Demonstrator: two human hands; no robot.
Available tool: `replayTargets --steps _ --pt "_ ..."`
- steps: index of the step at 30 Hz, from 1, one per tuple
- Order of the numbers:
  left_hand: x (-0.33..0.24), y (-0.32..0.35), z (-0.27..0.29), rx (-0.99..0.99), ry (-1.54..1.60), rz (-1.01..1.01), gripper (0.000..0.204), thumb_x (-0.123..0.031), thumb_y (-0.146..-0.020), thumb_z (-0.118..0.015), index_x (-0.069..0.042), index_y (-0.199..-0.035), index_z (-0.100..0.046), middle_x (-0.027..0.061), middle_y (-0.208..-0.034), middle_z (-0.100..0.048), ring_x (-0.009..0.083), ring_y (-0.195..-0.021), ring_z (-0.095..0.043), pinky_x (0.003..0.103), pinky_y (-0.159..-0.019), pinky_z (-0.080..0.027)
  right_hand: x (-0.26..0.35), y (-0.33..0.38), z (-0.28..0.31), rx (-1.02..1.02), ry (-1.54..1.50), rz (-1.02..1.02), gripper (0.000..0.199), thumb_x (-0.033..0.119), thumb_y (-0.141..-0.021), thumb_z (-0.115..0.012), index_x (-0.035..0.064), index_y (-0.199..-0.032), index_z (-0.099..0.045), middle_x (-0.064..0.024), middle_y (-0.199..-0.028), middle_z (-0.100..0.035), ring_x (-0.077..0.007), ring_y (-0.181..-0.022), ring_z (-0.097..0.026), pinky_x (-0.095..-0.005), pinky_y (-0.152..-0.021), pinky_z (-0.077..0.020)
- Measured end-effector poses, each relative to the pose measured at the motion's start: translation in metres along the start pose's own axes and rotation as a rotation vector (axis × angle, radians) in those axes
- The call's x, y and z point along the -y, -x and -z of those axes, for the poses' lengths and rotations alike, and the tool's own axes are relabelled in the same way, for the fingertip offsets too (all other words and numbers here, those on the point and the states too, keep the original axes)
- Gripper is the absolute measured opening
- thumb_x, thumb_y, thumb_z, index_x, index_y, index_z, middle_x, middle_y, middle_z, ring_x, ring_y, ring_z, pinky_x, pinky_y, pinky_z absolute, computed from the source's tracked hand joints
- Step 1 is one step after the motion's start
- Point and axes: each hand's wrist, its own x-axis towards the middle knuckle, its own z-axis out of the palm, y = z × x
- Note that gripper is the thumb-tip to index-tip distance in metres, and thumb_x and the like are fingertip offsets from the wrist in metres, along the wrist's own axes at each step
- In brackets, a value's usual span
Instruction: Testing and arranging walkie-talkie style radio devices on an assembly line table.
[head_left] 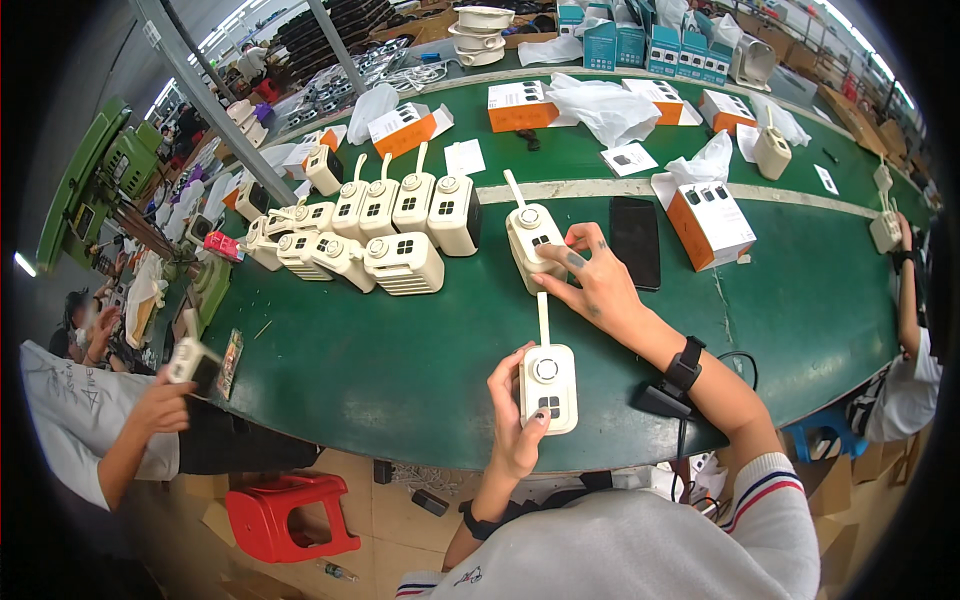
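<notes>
My left hand point(513, 425) is wrapped round a cream handheld device point(548, 375), its thumb on the dark four-part button panel. A round grille sits above that panel, and a cream strap loop sticks up from the top. Farther away, my right hand point(600, 285) has its thumb and fingers closed on the front of a second cream device point(530, 225) of the same kind. That one stands on the green table point(400, 350), its strap pointing up. Part of its lower front is hidden by my fingers.
Several like devices point(405, 265) stand grouped at the left. A black flat pad point(635, 243) and an orange-and-white box point(710, 225) lie to the right. More boxes and plastic bags point(605, 110) line the back. Co-workers' hands point(160, 405) hold devices at both sides. A red stool point(290, 515) stands below.
</notes>
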Motion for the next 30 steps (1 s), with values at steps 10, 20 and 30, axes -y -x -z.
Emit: replayTargets --steps 10,20,30 --pt "-0.003 -0.001 -0.004 -0.03 -0.02 0.03 0.073 -0.029 -0.079 -0.052 0.002 -0.139 -0.023 0.0271 -0.138 -0.036 0.032 -0.127 -0.039 0.041 -0.108 -0.027 0.0 0.001 0.0 -0.01 -0.002 -0.002 0.035 0.025 -0.079 -0.073 0.0139 -0.11 -0.062 -0.0135 -0.103 -0.047 -0.0264 -0.082 -0.059 -0.0361 -0.058 -0.0539" --pt "-0.002 0.0 -0.004 -0.033 -0.009 0.031 0.074 -0.03 -0.079 -0.053 0.001 -0.139 -0.023 0.0273 -0.138 -0.036 0.032 -0.127 -0.038 0.041 -0.108 -0.026 -0.002 0.003 -0.002 -0.013 -0.001 -0.007 0.037 0.026 -0.079 -0.074 0.0143 -0.112 -0.062 -0.0149 -0.105 -0.047 -0.0266 -0.082 -0.06 -0.036 -0.06 -0.0545" --pt "-0.003 0.004 -0.005 -0.027 -0.037 0.044 0.073 -0.032 -0.084 -0.054 0.002 -0.14 -0.021 0.0265 -0.141 -0.033 0.032 -0.128 -0.037 0.042 -0.108 -0.027 -0.003 0.009 -0.011 0.042 -0.109 -0.074 0.039 0.024 -0.085 -0.069 0.0111 -0.121 -0.057 -0.0276 -0.123 -0.055 -0.0393 -0.093 -0.064 -0.0393 -0.075 -0.054"
